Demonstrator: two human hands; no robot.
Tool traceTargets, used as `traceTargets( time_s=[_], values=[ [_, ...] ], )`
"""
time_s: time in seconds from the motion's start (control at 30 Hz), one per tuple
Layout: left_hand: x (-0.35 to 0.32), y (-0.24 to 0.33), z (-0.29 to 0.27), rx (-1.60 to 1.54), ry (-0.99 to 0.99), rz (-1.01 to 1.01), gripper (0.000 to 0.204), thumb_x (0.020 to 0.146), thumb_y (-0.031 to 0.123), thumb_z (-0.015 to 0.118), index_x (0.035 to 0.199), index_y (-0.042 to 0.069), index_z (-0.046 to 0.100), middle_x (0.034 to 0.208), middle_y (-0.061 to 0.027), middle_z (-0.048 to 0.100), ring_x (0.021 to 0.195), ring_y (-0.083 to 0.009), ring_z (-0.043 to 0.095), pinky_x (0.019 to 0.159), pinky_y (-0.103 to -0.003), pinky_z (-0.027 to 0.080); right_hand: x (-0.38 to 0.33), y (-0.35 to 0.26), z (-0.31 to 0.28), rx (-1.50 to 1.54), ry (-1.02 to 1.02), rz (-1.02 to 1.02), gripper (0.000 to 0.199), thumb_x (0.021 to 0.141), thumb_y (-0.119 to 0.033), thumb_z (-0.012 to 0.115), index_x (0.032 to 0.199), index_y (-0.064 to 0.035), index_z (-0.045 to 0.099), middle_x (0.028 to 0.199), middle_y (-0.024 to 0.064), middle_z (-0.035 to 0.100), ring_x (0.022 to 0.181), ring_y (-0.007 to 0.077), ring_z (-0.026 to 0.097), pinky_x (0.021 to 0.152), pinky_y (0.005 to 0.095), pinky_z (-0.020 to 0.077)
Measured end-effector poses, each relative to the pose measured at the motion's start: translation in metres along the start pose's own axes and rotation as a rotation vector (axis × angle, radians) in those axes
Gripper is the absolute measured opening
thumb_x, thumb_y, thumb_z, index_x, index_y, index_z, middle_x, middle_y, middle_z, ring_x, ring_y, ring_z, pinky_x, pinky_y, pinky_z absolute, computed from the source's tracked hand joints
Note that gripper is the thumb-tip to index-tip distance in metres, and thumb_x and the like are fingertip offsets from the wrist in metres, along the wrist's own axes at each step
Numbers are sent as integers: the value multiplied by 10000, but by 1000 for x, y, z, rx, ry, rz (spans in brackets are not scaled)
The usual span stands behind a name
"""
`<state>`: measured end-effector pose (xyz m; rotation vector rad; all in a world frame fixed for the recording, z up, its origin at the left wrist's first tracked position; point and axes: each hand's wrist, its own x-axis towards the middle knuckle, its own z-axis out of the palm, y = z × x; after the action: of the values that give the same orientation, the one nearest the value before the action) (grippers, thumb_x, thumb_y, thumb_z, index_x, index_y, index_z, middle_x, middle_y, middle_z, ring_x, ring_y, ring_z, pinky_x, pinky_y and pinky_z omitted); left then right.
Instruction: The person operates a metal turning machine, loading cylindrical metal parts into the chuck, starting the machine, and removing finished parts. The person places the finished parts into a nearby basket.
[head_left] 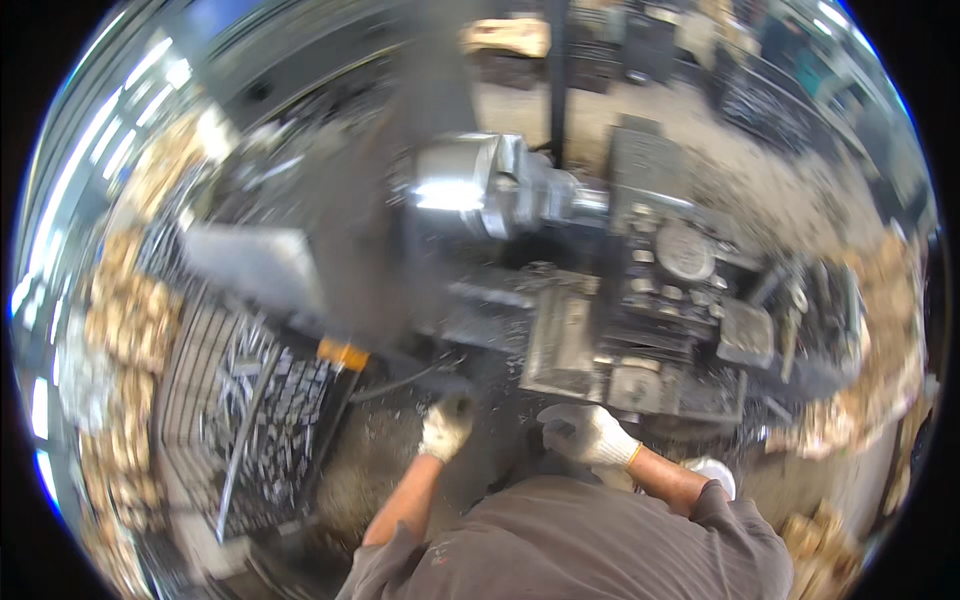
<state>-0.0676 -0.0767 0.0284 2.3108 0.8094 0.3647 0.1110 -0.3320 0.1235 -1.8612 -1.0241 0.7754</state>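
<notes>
My left hand [447,428], in a pale work glove with dark, dirty fingers, is in front of the lathe near a thin curved rod or hose. Motion smears its fingers, so I cannot tell their grip. My right hand [590,434], in a matching glove, is just in front of the lathe's carriage [562,345]. Its blackened fingers point left, loosely bent, and nothing shows in them. Behind the hands, a shiny metal chuck [465,185] faces the tool post [685,250] with its bolts and round top.
A wire-mesh bin [190,400] of dark metal pieces [275,420] stands at the left, with a long bar [248,440] across it. Tools [792,320] lie on the machine's right end. A white bucket [712,473] is beside my right arm. Metal chips litter the floor.
</notes>
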Motion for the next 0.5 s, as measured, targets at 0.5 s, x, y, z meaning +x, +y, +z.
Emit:
traceTargets(
  time_s=[0.5],
  values=[
    [-815, -78, 190, -1023, 2529, -1493, 470, 1069, 482, 577, 891, 88, 762, 793, -75, 744, 645, -253, 695, 593, -418, 560, -64, -181, 396, -302, -1273, -622, 396, 939, -220, 765, 1273, -10, 734, 1015, 129, 830, 898, 222, 811, 844, 346, 632]
  ],
)
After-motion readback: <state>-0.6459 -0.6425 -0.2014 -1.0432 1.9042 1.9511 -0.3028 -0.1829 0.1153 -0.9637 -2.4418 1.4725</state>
